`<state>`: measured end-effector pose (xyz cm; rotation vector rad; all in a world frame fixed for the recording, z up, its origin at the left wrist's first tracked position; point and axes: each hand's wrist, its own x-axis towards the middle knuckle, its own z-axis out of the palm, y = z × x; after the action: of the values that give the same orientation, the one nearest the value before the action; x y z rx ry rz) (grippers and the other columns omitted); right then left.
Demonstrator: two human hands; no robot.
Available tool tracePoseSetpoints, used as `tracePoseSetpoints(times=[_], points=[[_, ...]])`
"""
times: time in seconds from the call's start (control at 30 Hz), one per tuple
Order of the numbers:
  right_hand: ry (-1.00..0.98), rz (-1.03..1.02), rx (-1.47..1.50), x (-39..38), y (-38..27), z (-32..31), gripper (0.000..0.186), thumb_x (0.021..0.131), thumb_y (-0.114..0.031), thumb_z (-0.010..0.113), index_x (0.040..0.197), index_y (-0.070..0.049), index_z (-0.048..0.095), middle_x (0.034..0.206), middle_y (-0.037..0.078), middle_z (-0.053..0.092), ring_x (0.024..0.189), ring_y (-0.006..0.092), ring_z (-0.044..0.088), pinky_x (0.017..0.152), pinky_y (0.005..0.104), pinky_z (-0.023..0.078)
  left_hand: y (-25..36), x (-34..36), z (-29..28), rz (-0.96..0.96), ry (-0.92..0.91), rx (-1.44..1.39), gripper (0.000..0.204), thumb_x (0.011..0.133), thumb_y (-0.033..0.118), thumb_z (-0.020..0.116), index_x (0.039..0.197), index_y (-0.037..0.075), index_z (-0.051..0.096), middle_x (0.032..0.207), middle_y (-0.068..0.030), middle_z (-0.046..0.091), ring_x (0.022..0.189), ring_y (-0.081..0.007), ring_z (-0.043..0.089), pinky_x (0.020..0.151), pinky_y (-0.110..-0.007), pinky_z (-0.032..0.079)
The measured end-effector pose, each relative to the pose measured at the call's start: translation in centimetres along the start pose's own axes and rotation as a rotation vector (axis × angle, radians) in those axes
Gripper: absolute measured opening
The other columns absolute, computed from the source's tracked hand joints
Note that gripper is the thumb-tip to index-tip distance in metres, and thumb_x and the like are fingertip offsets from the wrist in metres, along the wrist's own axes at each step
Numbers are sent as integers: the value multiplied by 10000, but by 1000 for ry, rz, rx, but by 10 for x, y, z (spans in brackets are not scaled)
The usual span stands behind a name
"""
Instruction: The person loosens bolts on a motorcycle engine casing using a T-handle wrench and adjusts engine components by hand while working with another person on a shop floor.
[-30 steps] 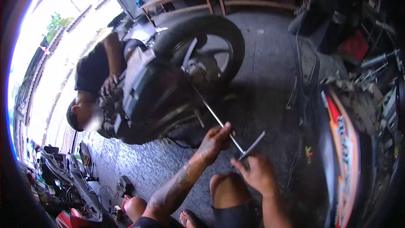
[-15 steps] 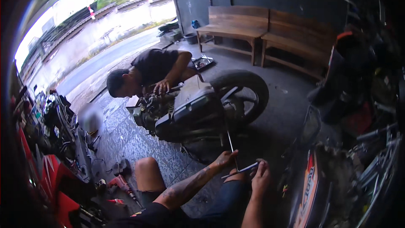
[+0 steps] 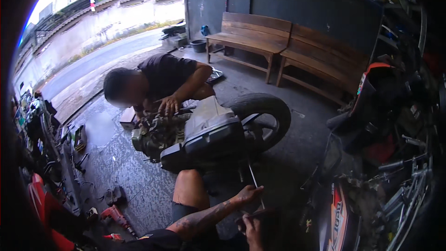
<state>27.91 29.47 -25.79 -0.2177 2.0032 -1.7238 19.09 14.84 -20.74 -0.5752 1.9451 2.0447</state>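
Observation:
A long metal T-handle tool (image 3: 252,175) runs down from beside the rear wheel of a motorcycle's detached engine unit (image 3: 209,135). My left hand (image 3: 248,194) is closed around its shaft. My right hand (image 3: 252,228) is closed at its lower, handle end, partly in shadow. The black tire (image 3: 277,114) is at the unit's right. A co-worker (image 3: 162,74) bends over the engine from the far side, a hand (image 3: 169,106) resting on its top.
A red drill (image 3: 114,216) lies at lower left beside motorcycle bodies (image 3: 39,195). Two wooden benches (image 3: 246,37) stand along the back wall. Body panels and metal parts (image 3: 337,218) crowd the right. A road (image 3: 93,60) is outside.
My view has tilted up, showing more of the benches and street. My right hand and the tool's handle have shifted down and left since half a second ago. My left hand still grips the shaft.

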Motion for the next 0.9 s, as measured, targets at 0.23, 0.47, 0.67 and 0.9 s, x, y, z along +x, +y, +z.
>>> tracePoseSetpoints(times=[0.23,0.47,0.67,0.9], points=[[557,-98,-379,5,-39,-96,252,794,-142,511,950,21,622,732,196,610,671,366,590,589,403,453,29,-9,14,-97,-109,-193,295,898,320,593,907,26,604,676,19,521,572,-57,477,493,-258,368],[466,22,-425,11,-34,-36,452,886,-420,541,764,10,610,612,187,575,584,285,603,535,393,442,45,-10,11,-73,-256,-322,317,908,373,566,837,65,582,610,40,471,474,-55,396,424,-215,266],[89,-48,421,-9,-118,-19,541,974,-446,300,597,-100,474,505,-13,419,466,114,438,442,260,338,25,-14,19,-20,-293,-305,273,919,293,552,769,65,567,636,40,456,534,-53,390,462,-237,280],[529,-128,-537,25,-42,-88,404,911,-134,367,1287,-91,506,797,201,598,668,352,597,573,422,470,30,-20,23,-89,-210,-160,251,905,244,570,711,97,509,554,61,376,444,-54,324,413,-240,218]])
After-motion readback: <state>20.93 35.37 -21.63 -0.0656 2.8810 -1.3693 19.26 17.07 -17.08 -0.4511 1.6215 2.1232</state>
